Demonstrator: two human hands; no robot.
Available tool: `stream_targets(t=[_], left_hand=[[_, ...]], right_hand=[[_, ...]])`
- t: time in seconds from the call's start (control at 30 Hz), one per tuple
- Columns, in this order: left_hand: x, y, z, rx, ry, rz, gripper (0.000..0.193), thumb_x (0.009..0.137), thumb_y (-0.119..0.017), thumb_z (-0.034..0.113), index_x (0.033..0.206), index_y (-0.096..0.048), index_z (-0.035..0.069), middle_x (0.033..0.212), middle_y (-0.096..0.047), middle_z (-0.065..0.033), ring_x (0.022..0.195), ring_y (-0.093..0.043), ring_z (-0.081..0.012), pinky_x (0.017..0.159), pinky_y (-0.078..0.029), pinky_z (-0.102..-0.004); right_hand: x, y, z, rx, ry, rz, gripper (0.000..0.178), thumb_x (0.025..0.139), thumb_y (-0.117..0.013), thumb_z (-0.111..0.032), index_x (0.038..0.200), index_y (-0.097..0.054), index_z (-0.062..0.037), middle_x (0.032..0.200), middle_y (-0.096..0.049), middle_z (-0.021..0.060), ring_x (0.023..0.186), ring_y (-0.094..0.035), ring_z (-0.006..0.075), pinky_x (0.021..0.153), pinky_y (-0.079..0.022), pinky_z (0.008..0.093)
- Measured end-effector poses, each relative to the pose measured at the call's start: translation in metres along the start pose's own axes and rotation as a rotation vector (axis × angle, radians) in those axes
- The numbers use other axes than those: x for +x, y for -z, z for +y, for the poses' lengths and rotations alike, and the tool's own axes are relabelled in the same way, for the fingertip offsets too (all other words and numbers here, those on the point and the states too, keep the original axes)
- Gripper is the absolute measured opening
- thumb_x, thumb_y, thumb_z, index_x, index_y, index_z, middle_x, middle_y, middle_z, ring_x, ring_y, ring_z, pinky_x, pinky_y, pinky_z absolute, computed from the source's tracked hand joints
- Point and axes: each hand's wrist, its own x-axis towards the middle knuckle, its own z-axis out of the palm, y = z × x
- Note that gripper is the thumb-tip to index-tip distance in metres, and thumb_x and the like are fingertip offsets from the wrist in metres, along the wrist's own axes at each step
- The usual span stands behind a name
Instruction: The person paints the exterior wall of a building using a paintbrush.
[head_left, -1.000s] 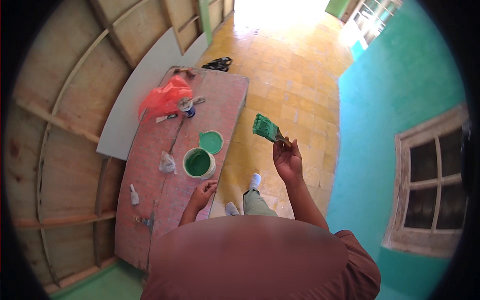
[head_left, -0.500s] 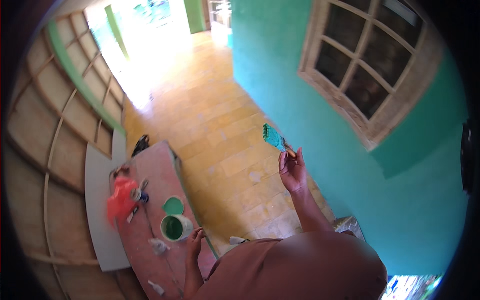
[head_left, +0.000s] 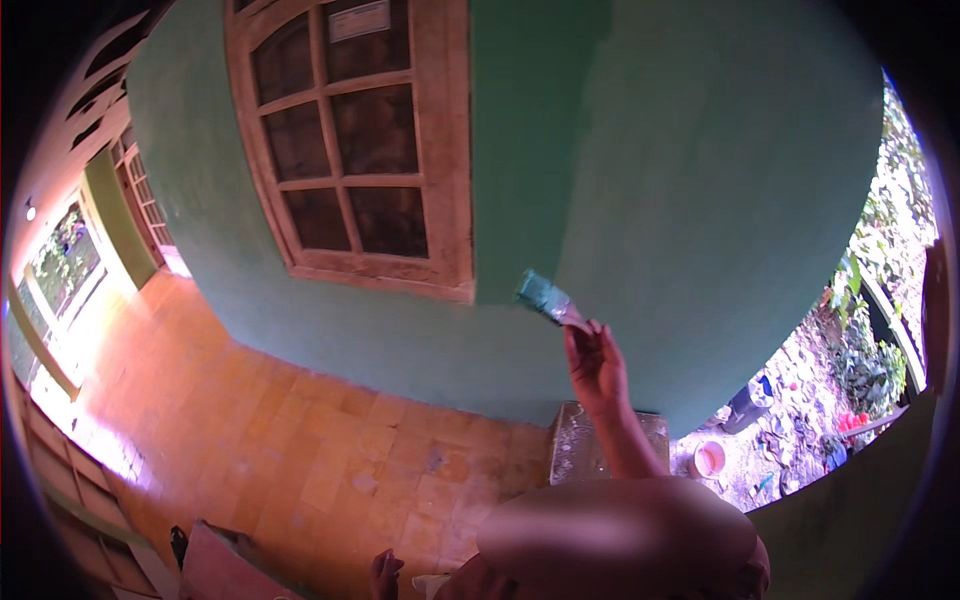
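Note:
My right hand (head_left: 597, 365) is raised in front of the green wall (head_left: 690, 220), its fingers closed round the handle of a flat paintbrush (head_left: 545, 298). Wet green paint coats the bristles, which point up and left. In this view the brush overlaps the wall below a darker green painted strip (head_left: 530, 150) beside the window; whether it touches cannot be told. Low at the bottom edge, my left hand (head_left: 386, 573) hangs with fingers loosely bent and apart, nothing seen in it. The wooden-framed window (head_left: 450, 200) has several dark panes.
Below my right forearm stands a paint-spattered block or box (head_left: 578, 450). A pinkish bucket (head_left: 708, 459) sits outside on littered ground. The corner of a reddish table (head_left: 220, 568) shows at lower left. Yellowish tiles (head_left: 330, 440) cover the floor.
My view has swung right toward the wall and window. The paint pot on the table has left the picture. The brush stays in my right hand, now in front of the wall.

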Motion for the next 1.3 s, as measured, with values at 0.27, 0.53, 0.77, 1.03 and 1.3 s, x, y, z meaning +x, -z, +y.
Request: stream_targets(t=[0.27,0.53,0.77,1.03,1.3], left_hand=[[0.063,-0.075,-0.011,0.066,-0.202,-0.216,0.028,0.094,-0.056,0.024,0.110,-0.061,0.002,0.081,-0.064,-0.0066,0.075,-0.059,-0.0127,0.064,-0.043,-0.0240],[0.120,-0.115,0.065,0.018,-0.209,-0.289,0.027,0.094,-0.056,0.024,0.107,-0.062,0.000,0.077,-0.061,-0.0046,0.062,-0.046,-0.0061,0.057,-0.037,-0.0214],[0.213,-0.134,0.105,0.045,-0.270,-0.311,0.028,0.095,-0.056,0.025,0.109,-0.061,0.001,0.076,-0.060,-0.0049,0.062,-0.047,-0.0055,0.055,-0.035,-0.0203],[0.295,-0.152,0.172,0.018,-0.236,-0.413,0.027,0.095,-0.057,0.024,0.110,-0.060,0.002,0.076,-0.061,-0.0052,0.062,-0.048,-0.0055,0.054,-0.035,-0.0192],[0.357,-0.176,0.205,0.130,-0.259,-0.477,0.027,0.094,-0.058,0.026,0.108,-0.062,0.003,0.078,-0.063,-0.0031,0.067,-0.054,-0.0075,0.058,-0.038,-0.0207]], right_hand=[[0.044,-0.075,-0.164,-0.851,0.598,-0.269,0.020,0.097,-0.052,-0.013,0.111,-0.060,0.0002,0.114,-0.063,0.0156,0.111,-0.060,0.0259,0.099,-0.049,0.0390],[0.146,-0.182,-0.212,-1.690,1.051,-0.398,0.023,0.094,-0.061,-0.018,0.110,-0.064,-0.0019,0.107,-0.068,0.0032,0.094,-0.062,0.0096,0.083,-0.048,0.0246],[0.251,-0.252,-0.207,-2.059,1.343,-0.526,0.015,0.091,-0.064,-0.018,0.103,-0.065,-0.0084,0.097,-0.068,0.0060,0.082,-0.064,0.0197,0.073,-0.049,0.0304],[0.317,-0.241,-0.185,-2.555,1.419,-0.488,0.015,0.089,-0.062,-0.011,0.104,-0.063,-0.0068,0.117,-0.063,0.0056,0.092,-0.065,0.0271,0.076,-0.054,0.0362],[0.286,-0.174,-0.135,-2.574,0.632,-0.582,0.008,0.087,-0.063,-0.008,0.094,-0.063,-0.0035,0.103,-0.067,0.0092,0.088,-0.065,0.0267,0.077,-0.053,0.0364]])
